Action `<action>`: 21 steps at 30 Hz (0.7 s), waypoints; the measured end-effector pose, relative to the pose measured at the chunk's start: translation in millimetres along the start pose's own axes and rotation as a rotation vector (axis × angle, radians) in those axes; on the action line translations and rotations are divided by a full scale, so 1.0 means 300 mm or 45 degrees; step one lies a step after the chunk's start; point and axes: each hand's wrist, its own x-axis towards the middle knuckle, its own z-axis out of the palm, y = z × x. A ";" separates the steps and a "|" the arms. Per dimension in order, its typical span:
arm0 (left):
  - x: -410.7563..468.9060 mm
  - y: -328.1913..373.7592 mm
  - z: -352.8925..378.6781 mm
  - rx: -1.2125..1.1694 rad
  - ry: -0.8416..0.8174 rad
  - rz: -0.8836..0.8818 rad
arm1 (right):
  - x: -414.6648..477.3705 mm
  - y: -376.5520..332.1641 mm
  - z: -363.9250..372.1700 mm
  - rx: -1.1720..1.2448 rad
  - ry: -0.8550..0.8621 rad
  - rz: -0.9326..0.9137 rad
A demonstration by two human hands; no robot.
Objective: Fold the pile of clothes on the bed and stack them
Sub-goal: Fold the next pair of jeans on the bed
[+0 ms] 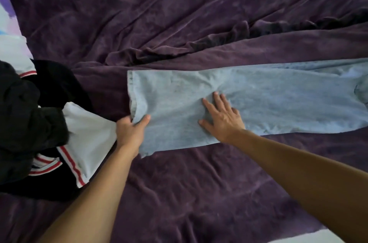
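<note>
One pair of pale blue jeans (258, 103) lies flat on the purple bedspread (179, 13), lengthwise left to right, hem (131, 91) pointing left toward the one heap (29, 123) of black and white clothes. The left hand (130, 133) pinches the hem; the right hand (223, 119) presses flat on the jeans, fingers spread.

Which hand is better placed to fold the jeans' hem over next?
Likely the left hand: it pinches the jeans at the hem; the right hand lies flat mid-leg, pinning the cloth.
</note>
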 end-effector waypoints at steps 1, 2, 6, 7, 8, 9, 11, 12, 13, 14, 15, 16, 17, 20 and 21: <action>-0.007 -0.002 -0.023 0.076 0.020 -0.004 | -0.013 0.002 -0.004 -0.009 -0.032 -0.042; -0.017 0.012 -0.036 0.129 0.027 0.005 | -0.022 0.012 -0.016 0.000 -0.055 -0.067; -0.109 0.202 -0.015 0.216 0.102 0.274 | -0.064 0.105 -0.118 0.265 -0.016 0.034; -0.151 0.269 0.009 0.228 0.102 0.387 | -0.086 0.145 -0.145 0.356 0.049 0.090; -0.202 0.335 0.042 0.248 0.087 0.498 | -0.113 0.195 -0.168 0.439 0.123 0.152; -0.261 0.395 0.086 0.271 0.059 0.601 | -0.146 0.253 -0.185 0.503 0.198 0.221; -0.386 0.490 0.214 0.354 -0.029 0.756 | -0.221 0.392 -0.208 0.582 0.294 0.386; -0.445 0.519 0.294 0.426 -0.078 0.804 | -0.260 0.467 -0.214 0.611 0.304 0.467; -0.501 0.536 0.379 0.499 -0.122 0.829 | -0.298 0.542 -0.215 0.635 0.299 0.534; -0.550 0.543 0.464 0.559 -0.167 0.822 | -0.333 0.615 -0.214 0.654 0.290 0.589; -0.588 0.540 0.550 0.609 -0.217 0.788 | -0.363 0.685 -0.211 0.668 0.286 0.630; -0.617 0.532 0.631 0.657 -0.264 0.757 | -0.386 0.751 -0.211 0.678 0.288 0.652; -0.639 0.521 0.706 0.699 -0.311 0.740 | -0.401 0.812 -0.210 0.690 0.297 0.655; -0.681 0.476 0.884 0.690 -0.602 0.683 | -0.426 0.956 -0.222 0.709 0.298 0.597; -0.688 0.461 0.918 0.672 -0.724 0.631 | -0.431 0.989 -0.231 0.692 0.279 0.571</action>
